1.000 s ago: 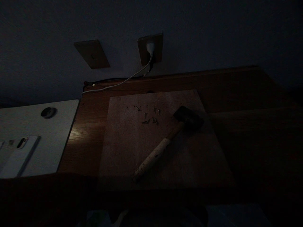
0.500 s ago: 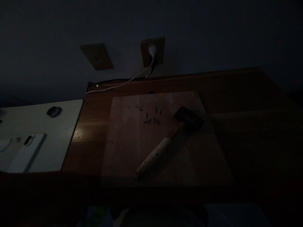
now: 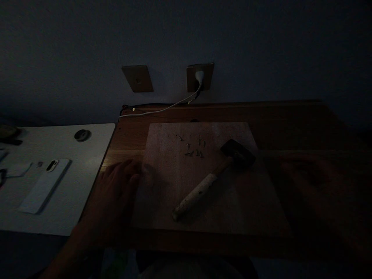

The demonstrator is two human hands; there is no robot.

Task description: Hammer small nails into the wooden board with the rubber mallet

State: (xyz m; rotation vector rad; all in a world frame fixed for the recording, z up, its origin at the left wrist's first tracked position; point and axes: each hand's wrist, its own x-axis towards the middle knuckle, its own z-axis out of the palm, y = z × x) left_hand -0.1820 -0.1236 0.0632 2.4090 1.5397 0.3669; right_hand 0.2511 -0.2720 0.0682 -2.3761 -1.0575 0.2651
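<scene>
Though absent earlier, left hand point(image 3: 116, 186) now beside board point(image 3: 171, 170), fingers point(image 3: 123, 169) loosely apart; right hand point(image 3: 310, 172), fingers unclear.

No readable text or labels.

Hammer point(image 3: 208, 181) on board point(image 3: 171, 174) between hands point(image 3: 117, 184)

You've got a dark brown, wood-grained table point(image 3: 293, 130). Directly on it: a flat, squarish reddish-brown wooden board point(image 3: 177, 176), reaching close to your front edge. A thin white cable point(image 3: 139, 114) and thin black cable point(image 3: 151, 104) run along the back edge near the back-left corner.
</scene>
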